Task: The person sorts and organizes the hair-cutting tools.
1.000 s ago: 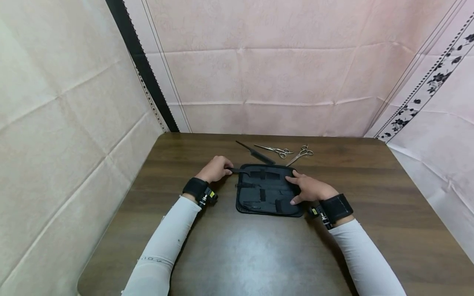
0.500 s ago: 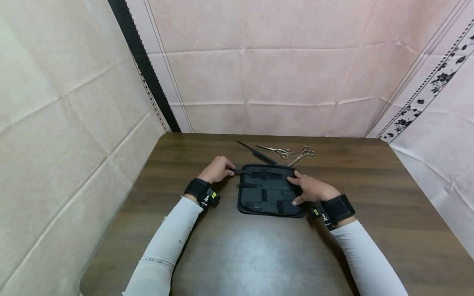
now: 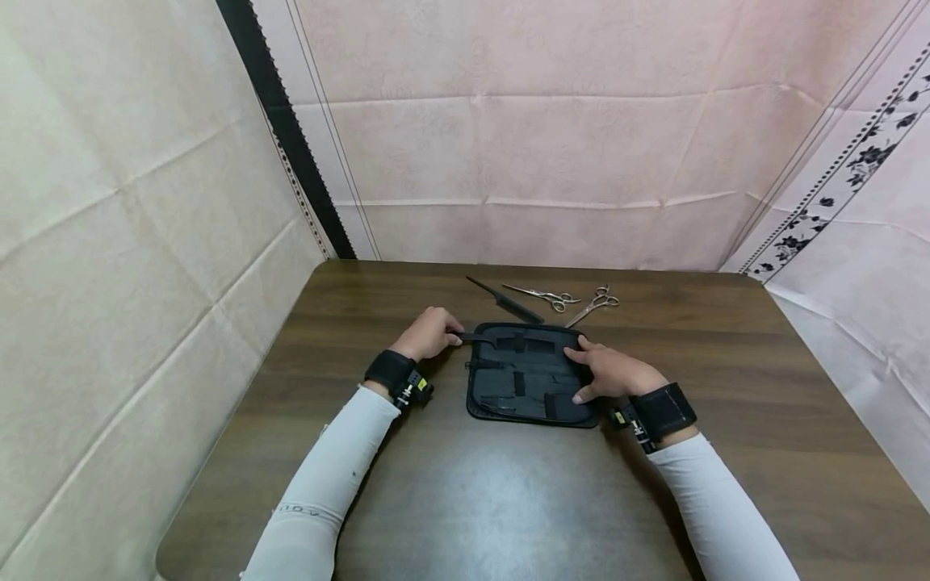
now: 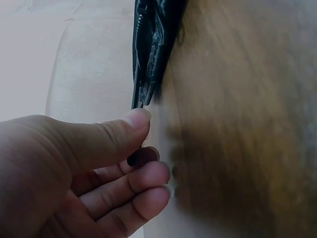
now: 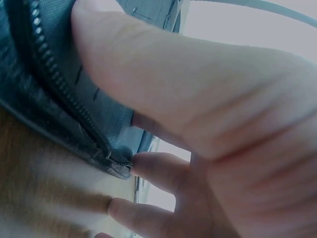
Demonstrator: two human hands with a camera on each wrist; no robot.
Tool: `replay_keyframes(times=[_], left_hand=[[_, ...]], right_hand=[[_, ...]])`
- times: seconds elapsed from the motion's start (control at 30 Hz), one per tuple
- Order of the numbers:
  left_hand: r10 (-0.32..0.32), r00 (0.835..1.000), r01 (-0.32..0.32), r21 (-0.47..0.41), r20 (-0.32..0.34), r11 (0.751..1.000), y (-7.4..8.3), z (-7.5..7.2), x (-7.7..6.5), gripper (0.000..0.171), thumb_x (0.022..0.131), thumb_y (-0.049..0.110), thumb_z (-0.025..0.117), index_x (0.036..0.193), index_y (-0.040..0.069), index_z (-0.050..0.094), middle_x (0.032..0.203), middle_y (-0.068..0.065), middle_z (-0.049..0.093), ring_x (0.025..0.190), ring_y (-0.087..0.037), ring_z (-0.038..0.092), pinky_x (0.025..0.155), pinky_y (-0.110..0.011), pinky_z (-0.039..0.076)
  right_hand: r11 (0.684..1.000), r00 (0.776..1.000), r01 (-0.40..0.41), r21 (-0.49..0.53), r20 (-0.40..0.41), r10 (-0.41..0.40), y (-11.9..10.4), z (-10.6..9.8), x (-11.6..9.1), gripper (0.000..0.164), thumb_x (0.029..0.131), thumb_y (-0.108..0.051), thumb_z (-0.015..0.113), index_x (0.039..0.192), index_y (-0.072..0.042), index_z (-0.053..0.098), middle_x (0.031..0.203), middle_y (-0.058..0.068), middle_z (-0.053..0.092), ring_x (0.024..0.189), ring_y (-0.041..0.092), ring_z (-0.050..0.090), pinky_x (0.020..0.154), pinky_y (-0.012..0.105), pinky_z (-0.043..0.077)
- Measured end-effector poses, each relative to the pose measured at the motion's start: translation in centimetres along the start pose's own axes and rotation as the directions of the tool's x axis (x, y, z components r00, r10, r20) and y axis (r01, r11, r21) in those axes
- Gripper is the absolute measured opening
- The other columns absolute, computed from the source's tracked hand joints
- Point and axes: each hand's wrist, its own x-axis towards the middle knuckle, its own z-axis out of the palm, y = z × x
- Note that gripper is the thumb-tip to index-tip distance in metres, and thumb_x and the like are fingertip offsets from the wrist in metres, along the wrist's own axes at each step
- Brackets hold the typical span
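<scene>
A black zip case (image 3: 534,391) lies on the table with its inner side up, showing elastic loops and slots. My left hand (image 3: 430,332) pinches a thin dark strip-like thing (image 3: 474,336) at the case's upper left corner; its kind is unclear. In the left wrist view, thumb and fingers hold its end just below the zip edge of the case (image 4: 163,39). My right hand (image 3: 613,371) rests on the case's right side with spread fingers. The right wrist view shows its thumb (image 5: 133,64) on the lining and other fingers by the zip's corner.
Behind the case lie a black comb (image 3: 517,308) with a thin tail and two pairs of silver scissors, one pair (image 3: 541,294) at the back and the other (image 3: 596,301) to the right. The brown table (image 3: 479,500) meets hanging pale cloths (image 3: 552,177) at its back and sides.
Both hands and the case hold nearly the same places. The whole head view has shifted very slightly.
</scene>
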Motion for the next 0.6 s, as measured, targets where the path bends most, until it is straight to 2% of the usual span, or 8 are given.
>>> replay_keyframes(times=[0.6], left_hand=[[0.01, 1.0, -0.01, 0.001, -0.012, 1.0, 0.23, 0.64, 0.23, 0.021, 0.098, 0.01, 0.072, 0.118, 0.005, 0.079, 0.121, -0.011, 0.076, 0.111, -0.023, 0.07, 0.097, -0.04, 0.057]], right_hand=[[1.0, 1.0, 0.001, 0.006, 0.0, -0.001, 0.03, 0.02, 0.02, 0.092, 0.088, -0.034, 0.084, 0.161, -0.006, 0.035, 0.169, 0.031, 0.012, 0.154, 0.056, 0.017, 0.118, 0.069, 0.028]])
